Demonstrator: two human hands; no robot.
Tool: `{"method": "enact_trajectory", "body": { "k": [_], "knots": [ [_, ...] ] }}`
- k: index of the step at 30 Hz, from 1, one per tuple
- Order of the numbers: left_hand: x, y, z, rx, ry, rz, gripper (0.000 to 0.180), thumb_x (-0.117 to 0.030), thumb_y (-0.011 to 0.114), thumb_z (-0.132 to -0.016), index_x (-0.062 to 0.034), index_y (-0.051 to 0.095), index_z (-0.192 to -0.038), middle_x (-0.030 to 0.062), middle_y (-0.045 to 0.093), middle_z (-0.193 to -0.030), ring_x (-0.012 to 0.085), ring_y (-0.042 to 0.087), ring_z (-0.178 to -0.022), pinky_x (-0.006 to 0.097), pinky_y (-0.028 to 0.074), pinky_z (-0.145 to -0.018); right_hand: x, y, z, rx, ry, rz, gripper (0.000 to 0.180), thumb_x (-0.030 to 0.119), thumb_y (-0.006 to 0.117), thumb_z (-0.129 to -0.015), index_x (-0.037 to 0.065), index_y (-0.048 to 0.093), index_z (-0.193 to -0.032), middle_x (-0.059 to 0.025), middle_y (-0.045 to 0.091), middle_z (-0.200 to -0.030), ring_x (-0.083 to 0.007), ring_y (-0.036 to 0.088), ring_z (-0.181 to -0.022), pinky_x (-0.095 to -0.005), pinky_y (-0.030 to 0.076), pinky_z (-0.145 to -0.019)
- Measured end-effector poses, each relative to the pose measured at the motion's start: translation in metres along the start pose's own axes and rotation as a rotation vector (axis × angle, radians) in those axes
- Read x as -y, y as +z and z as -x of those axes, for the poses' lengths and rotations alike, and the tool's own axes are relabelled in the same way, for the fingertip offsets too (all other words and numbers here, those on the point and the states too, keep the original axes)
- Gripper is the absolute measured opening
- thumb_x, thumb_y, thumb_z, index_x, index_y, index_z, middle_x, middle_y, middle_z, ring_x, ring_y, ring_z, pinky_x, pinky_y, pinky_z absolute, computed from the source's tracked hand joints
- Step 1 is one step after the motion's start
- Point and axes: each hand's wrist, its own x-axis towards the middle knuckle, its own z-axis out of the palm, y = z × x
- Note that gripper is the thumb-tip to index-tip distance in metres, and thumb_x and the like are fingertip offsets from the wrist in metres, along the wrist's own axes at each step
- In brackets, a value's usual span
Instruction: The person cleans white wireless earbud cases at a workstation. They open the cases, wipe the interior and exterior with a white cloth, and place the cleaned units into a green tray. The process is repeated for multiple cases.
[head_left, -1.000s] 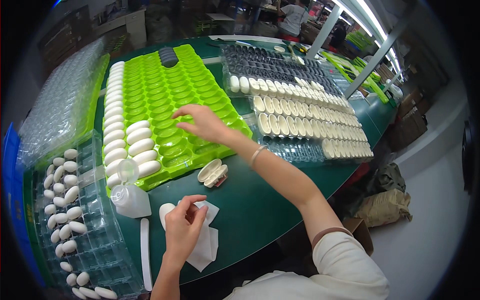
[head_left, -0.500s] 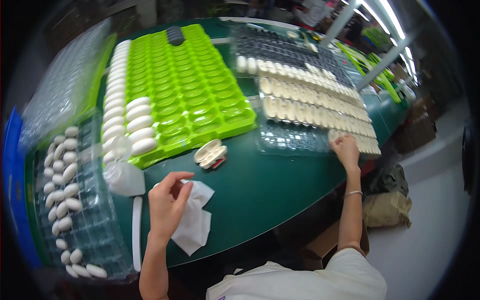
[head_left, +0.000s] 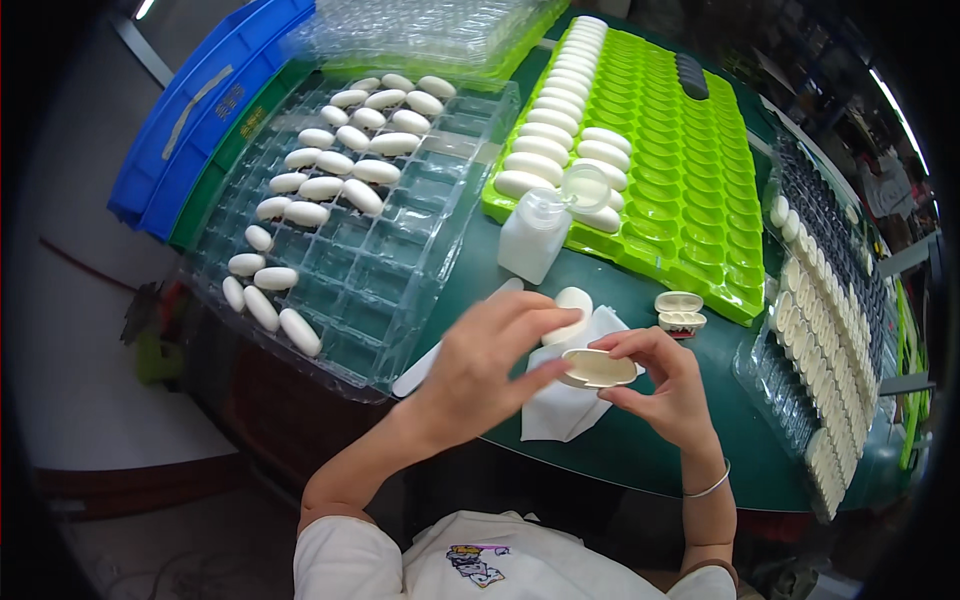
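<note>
The right hand (head_left: 670,390) pinches one cream oval shell (head_left: 602,370) by its right end, fingers above and thumb below, nearly closed. The left hand (head_left: 475,365) is half open, its fingers and thumb well parted; its thumb tip overlaps the shell's left end, but whether it grips cannot be told. The shell is held above one white cloth (head_left: 555,412), hollow side up and toward the wearer, its long axis running left to right with the right end slightly lower.

One white oval piece (head_left: 575,299) lies at the cloth's far edge by the left fingertips, its long axis pointing away from the person. There is one open cream case (head_left: 680,302), one bottle (head_left: 532,240) with its lid up, and one white strip (head_left: 418,372) slanting beside the left hand.

Twenty-six white ovals (head_left: 321,187) sit in the see-through tray (head_left: 380,300) at left. In the green tray (head_left: 715,285), about five stand in the second column; the first is too crowded to count.

The near edge of the bench (head_left: 690,440) curves just below the cloth. Open room lies between the cloth and the rows of cream shells (head_left: 820,350) at right; the case has only a narrow gap to the green tray.
</note>
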Motion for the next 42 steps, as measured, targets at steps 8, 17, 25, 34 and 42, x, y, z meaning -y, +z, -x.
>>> {"method": "enact_trajectory", "body": {
  "k": [8, 17, 25, 34, 42],
  "knots": [
    [0.056, -0.125, 0.051, 0.211, -0.285, -0.971, 0.023, 0.007, 0.046, -0.066, -0.0012, 0.057, -0.084, 0.0100, 0.057, -0.088, 0.0276, 0.051, -0.089, 0.037, 0.040, -0.077, -0.030, 0.005, -0.001, -0.072, 0.026, -0.232, 0.046, -0.005, 0.068, -0.065, 0.002, 0.044, -0.104, -0.0086, 0.055, -0.096, -0.0169, 0.055, -0.095, -0.0302, 0.043, -0.088],
    [0.067, -0.149, 0.040, 0.546, -0.211, -0.949, 0.031, 0.009, 0.060, -0.055, -0.0029, 0.056, -0.083, 0.0066, 0.052, -0.091, 0.0260, 0.049, -0.089, 0.037, 0.039, -0.075, -0.027, 0.000, 0.001, -0.087, 0.030, -0.403, 0.045, -0.008, 0.068, -0.062, 0.002, 0.044, -0.098, -0.0159, 0.056, -0.101, -0.0204, 0.054, -0.098, -0.0313, 0.045, -0.086],
    [0.015, -0.123, 0.014, 0.135, -0.223, -0.778, 0.032, 0.005, 0.064, -0.062, -0.0026, 0.055, -0.091, 0.0111, 0.055, -0.087, 0.0280, 0.053, -0.080, 0.037, 0.041, -0.068, -0.024, -0.002, 0.004, -0.113, 0.079, -0.629, 0.042, -0.004, 0.068, -0.065, 0.000, 0.048, -0.102, -0.0147, 0.056, -0.103, -0.0207, 0.053, -0.100, -0.0337, 0.043, -0.089],
    [0.004, 0.033, -0.040, 0.432, 0.046, -0.305, 0.030, -0.008, 0.068, -0.062, -0.0031, 0.057, -0.090, 0.0100, 0.050, -0.074, 0.0274, 0.052, -0.070, 0.035, 0.043, -0.062, -0.024, -0.008, 0.007, -0.172, 0.052, -0.743, 0.052, 0.008, 0.076, -0.060, 0.004, 0.049, -0.103, -0.0135, 0.057, -0.098, -0.0200, 0.056, -0.093, -0.0319, 0.049, -0.079],
    [0.003, 0.045, -0.076, 0.383, -0.083, 0.047, 0.016, -0.004, 0.065, -0.068, -0.0020, 0.061, -0.084, 0.0090, 0.060, -0.080, 0.0181, 0.060, -0.071, 0.027, 0.047, -0.064, -0.028, -0.018, 0.009, -0.252, -0.019, -0.593, 0.042, -0.004, 0.071, -0.064, 0.001, 0.049, -0.099, -0.0078, 0.053, -0.100, -0.0162, 0.054, -0.094, -0.0314, 0.048, -0.081]
  ]
}}
